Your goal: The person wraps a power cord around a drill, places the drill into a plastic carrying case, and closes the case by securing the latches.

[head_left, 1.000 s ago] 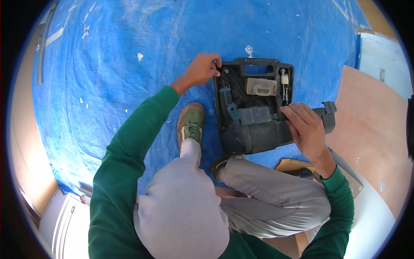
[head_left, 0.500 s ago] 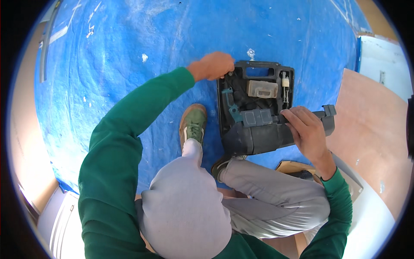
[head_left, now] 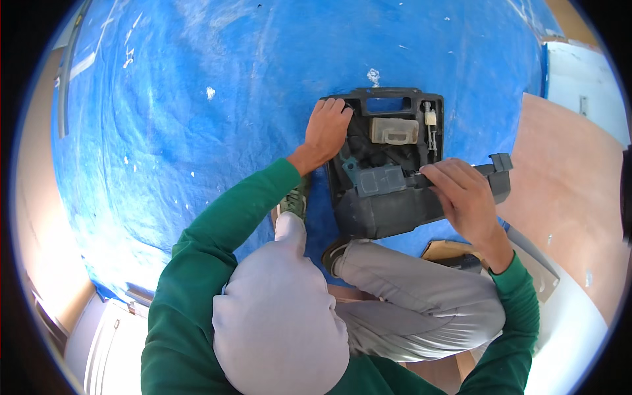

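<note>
Observed: a dark grey moulded tool case (head_left: 388, 131) lies open on a blue tarpaulin (head_left: 197, 131) spread over the floor, directly in front of the crouching person's knees. Its lid (head_left: 421, 201) stands part-raised on the near side, tilted toward the person.

Left hand (head_left: 327, 128): resting on the case's far-left edge, fingers curled over the rim near the corner. The grip reads as a light steadying hold; whether the thumb clamps underneath cannot be told.

Right hand (head_left: 464, 197): laid over the upper edge of the lid, fingers spread along it and bent over its top, holding the lid at its present angle.

Contents: a pale rectangular insert (head_left: 394, 130) sits in the upper compartment; a slim tool with a light-coloured end (head_left: 431, 128) lies upright in the slot just to its right. A teal-grey part (head_left: 349, 168) shows in the lower recess, partly hidden by the lid. A small latch tab (head_left: 500, 161) projects at the lid's right end.

Assessment: the step in hand appears to be handling the lid while the base is held still; whether it is being opened or shut cannot be told. The next move calls for the base to stay pinned, the lid to swing evenly on its hinge, and fingers to keep clear of the meeting edges.

Nearby: flat cardboard (head_left: 454, 250) lies beside the right knee.
</note>
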Demonstrator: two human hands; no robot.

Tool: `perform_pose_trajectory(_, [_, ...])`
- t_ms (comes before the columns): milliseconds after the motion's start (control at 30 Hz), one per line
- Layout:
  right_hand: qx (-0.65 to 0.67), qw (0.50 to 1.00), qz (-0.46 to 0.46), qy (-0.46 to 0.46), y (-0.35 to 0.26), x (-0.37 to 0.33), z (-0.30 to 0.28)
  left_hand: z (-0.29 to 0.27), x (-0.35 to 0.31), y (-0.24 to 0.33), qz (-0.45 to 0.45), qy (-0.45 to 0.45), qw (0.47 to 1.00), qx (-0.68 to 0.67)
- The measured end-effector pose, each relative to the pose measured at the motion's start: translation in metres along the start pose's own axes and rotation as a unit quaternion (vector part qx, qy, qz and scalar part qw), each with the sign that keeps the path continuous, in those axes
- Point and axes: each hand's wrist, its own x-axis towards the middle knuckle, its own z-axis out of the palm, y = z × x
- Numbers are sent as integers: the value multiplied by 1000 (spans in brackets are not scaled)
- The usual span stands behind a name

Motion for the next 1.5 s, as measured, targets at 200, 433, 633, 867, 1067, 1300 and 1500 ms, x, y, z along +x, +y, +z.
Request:
perform_pose_trajectory(200, [-3, 1000, 0, -21, -2, -7, -1, 6, 9, 7, 56, -91, 994, 22])
perform_pose_trajectory(433, [-5, 1000, 1, 4, -1, -6, 4, -9, 23, -21, 72, -240, 968, 2])
perform_pose_trajectory(633, [-9, 1000, 1, 4, 0, -3, 8, -20, 56, -37, 183, -366, 910, 59])
perform_pose_trajectory(867, [2, 1000, 1, 8, 2, -5, 8, -27, 20, -58, 229, -121, 962, -92])
perform_pose_trajectory(1067, [6, 1000, 2, 0, 3, -4, 9, -44, 19, -89, -54, -151, 954, -255])
perform_pose_trajectory(1300, [11, 1000, -2, -1, 3, -6, 9, -33, 44, -93, -82, -233, 937, -247])
perform_pose_trajectory(1500, [2, 1000, -2, 6, -1, -3, 8, -30, 47, -75, -35, -207, 970, -121])
